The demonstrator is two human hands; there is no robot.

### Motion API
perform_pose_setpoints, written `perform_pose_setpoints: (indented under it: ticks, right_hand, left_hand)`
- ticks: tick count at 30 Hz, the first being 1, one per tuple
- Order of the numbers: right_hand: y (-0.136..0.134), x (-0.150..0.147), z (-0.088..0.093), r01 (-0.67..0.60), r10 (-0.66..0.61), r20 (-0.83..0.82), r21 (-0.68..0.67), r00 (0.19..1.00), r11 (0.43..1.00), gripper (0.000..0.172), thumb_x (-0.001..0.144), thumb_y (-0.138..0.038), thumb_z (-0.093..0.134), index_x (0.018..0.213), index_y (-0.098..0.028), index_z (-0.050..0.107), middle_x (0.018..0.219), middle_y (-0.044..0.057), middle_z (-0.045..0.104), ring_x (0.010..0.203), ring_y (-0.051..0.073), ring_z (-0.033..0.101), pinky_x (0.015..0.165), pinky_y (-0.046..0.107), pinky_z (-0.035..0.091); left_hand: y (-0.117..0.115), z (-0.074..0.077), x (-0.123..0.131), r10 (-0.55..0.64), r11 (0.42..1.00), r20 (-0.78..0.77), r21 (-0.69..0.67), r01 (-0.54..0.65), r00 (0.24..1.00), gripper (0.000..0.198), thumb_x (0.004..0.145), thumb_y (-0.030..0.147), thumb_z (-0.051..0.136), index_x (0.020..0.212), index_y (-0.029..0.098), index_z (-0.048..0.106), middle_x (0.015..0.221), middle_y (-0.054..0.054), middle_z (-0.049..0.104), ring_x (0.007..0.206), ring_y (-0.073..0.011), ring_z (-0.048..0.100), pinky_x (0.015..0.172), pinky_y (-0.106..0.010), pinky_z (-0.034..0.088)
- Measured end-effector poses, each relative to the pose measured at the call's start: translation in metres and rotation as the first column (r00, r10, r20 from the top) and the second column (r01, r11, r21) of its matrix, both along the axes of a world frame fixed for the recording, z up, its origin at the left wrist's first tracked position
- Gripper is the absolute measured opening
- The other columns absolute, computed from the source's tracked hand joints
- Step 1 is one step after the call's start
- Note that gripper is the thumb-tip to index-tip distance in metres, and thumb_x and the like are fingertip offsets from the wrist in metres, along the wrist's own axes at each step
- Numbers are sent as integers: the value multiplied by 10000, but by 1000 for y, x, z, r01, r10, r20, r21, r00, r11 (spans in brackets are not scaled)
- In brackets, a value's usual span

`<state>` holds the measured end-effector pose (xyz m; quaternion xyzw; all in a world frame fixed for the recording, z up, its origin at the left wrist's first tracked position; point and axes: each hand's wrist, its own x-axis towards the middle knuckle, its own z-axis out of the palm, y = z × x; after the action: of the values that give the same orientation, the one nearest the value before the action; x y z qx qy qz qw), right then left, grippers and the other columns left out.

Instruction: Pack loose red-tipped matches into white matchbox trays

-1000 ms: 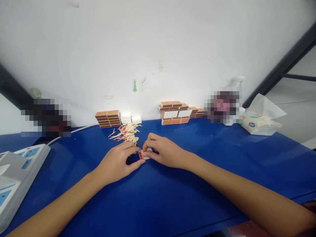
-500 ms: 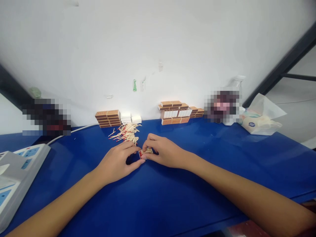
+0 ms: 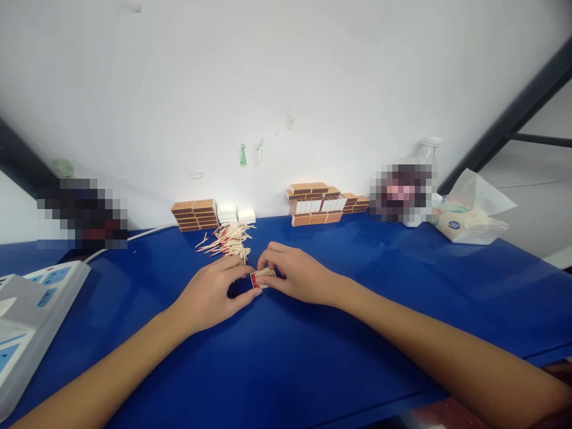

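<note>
My left hand (image 3: 210, 297) and my right hand (image 3: 295, 274) meet at the middle of the blue table (image 3: 286, 357). Between their fingertips sits a small matchbox tray (image 3: 260, 278) filled with red-tipped matches. My right hand pinches the tray from the right and above. My left thumb and forefinger close on its left end. Just behind the hands lies a loose pile of matches (image 3: 227, 240).
Against the white wall stand a stack of brown matchbox sleeves (image 3: 195, 214), white inner trays (image 3: 235, 213) and a larger pile of matchboxes (image 3: 322, 202). A white power strip (image 3: 27, 316) lies at the left edge. A tissue pack (image 3: 469, 220) rests at the right.
</note>
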<state>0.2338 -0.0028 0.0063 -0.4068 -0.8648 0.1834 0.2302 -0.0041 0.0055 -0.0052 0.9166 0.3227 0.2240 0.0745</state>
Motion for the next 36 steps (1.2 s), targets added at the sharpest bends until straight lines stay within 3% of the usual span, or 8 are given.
perform_pose_setpoints:
  ticks: [36]
  right_hand:
    - [6, 6, 2, 12, -11, 43, -5, 999, 1000, 112, 993, -221, 655, 891, -174, 641, 907, 6, 578, 720, 107, 502, 650, 255, 352]
  left_hand:
    - [0, 0, 0, 22, 1000, -24, 7, -21, 999, 284, 984, 426, 641, 1165, 223, 720, 1006, -51, 673, 883, -197, 661, 716, -308, 528]
